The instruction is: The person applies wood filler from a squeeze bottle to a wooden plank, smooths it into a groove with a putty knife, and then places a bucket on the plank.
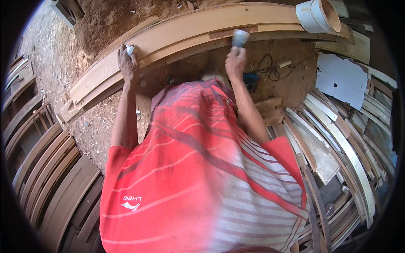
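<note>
Right hand [235, 63]: your fingers are closed around a blurred putty knife [240, 39]; blade contact is unclear.
Left hand [128, 63]: you pinch a small whitish piece [130, 50], kind unclear, at the board's near side.
Wooden board [181, 36]: lies across in front of you.
Reddish-brown strip [223, 33]: probably your filled stretch.
Remaining: smoothing, seemingly; the rest shows bare wood.

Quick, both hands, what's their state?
Left hand: closed on a small white object, kind unclear.
Right hand: closed on a scraper-like tool, slightly blurred.
</note>
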`<state>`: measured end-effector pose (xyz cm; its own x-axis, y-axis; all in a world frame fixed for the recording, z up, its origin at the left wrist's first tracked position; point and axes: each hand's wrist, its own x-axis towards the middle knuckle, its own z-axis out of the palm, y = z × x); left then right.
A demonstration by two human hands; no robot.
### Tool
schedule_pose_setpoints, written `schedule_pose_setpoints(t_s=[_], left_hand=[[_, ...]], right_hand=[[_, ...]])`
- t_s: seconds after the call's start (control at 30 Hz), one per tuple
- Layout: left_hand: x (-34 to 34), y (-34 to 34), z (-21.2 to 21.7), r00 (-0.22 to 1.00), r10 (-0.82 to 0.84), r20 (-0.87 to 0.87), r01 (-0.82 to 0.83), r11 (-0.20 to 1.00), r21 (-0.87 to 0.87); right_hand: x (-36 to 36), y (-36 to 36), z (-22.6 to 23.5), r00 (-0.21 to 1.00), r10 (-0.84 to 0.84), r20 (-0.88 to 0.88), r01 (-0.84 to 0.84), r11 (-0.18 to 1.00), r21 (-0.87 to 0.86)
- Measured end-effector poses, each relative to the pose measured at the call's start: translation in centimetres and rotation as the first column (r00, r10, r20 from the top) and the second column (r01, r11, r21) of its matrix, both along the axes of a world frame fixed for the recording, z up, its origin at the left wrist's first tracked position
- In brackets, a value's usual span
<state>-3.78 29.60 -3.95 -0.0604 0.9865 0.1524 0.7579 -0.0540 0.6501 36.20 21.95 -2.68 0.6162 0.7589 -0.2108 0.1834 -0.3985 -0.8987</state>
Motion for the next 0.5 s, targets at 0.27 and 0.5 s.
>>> schedule_pose_setpoints(t_s=[0.27, 0.5], left_hand=[[-0.5, 0.0, -0.6, 1.0, -0.017, -0.019, 0.017, 0.999, 0.03], [-0.5, 0.0, -0.4, 1.0, -0.018, -0.016, 0.017, 0.999, -0.04]], right_hand=[[-2.9, -1.8, 3.6, 0.73, 0.557, 0.397, -0.62, 0.784, 0.041], [1.9, -0.8, 1.4, 0.783, 0.412, 0.465, -0.427, 0.901, -0.079]])
